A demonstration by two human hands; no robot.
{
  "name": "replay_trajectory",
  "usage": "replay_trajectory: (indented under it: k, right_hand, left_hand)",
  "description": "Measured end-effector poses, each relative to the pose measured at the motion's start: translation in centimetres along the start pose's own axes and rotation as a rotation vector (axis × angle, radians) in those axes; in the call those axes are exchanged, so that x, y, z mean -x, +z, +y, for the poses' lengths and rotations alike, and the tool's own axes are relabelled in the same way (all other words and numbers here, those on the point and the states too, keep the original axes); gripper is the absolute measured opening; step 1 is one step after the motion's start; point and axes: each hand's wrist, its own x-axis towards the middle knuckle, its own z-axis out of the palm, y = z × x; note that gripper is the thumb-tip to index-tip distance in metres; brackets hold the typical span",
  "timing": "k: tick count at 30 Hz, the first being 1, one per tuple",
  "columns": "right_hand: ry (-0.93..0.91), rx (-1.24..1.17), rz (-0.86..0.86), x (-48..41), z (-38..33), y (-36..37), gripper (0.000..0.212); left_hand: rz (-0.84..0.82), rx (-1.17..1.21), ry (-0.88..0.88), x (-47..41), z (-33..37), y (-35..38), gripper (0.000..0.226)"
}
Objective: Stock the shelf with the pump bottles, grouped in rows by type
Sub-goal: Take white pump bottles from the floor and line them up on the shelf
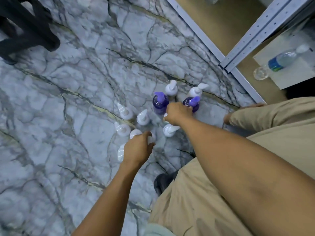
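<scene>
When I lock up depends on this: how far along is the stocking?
Done: nothing visible; the shelf board in view holds no pump bottles. In hand: the left hand grips a white bottle; the right hand reaches between purple bottles. Left: all bottles, on the floor.

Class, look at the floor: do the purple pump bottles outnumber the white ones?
No, just two purple bottles show, the left purple bottle and the right purple bottle, among many white bottles.

Marble floor [68,99] w/ pump bottles [142,118] packed tight, narrow gaps btwn them. Open floor to the left. Shelf post [255,36] & a tan-trousered knee [272,114] block the right.
</scene>
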Motion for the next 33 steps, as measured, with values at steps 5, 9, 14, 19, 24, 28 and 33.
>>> replay_trajectory:
  k: [5, 9, 14, 19, 24, 28, 33]
  right_hand:
    - [0.01, -0.108, -0.049, 0.0, 1.6, -1.3, 0.026]
    - [-0.064, -0.081, -0.067, 1.4, 2.9, -3.1, 0.015]
    - [-0.203, -0.084, -0.051, 4.9, 5.1, -6.0, 0.012]
    - [-0.312, 0.006, 0.056, 9.1, 7.3, -9.9, 0.02]
    - [-0.331, 0.077, 0.22, 14.3, 10.8, -16.1, 0.015]
    - [-0.313, 0.031, 0.357, 19.3, 15.5, -22.7, 0.01]
    - [-0.23, 0.012, 0.545, 26.2, 22.7, -31.0, 0.009]
  left_hand:
    - [0.02, 0.128, -0.018, 0.0, -0.3, 0.5, 0.024]
    - [-0.006, 0.114, 0.012, -0.1, -0.1, -0.1, 0.022]
    - [-0.019, 0.044, 0.084, -0.1, 1.5, -1.9, 0.02]
    - [-0.03, -0.097, 0.199, 0.5, 5.2, -6.1, 0.017]
    - [0.078, -0.388, 0.34, 1.4, 11.3, -12.5, 0.026]
    - [0.148, -0.539, 0.48, 1.6, 17.4, -17.5, 0.032]
    - [0.205, -0.72, 0.718, 1.5, 27.5, -24.6, 0.031]
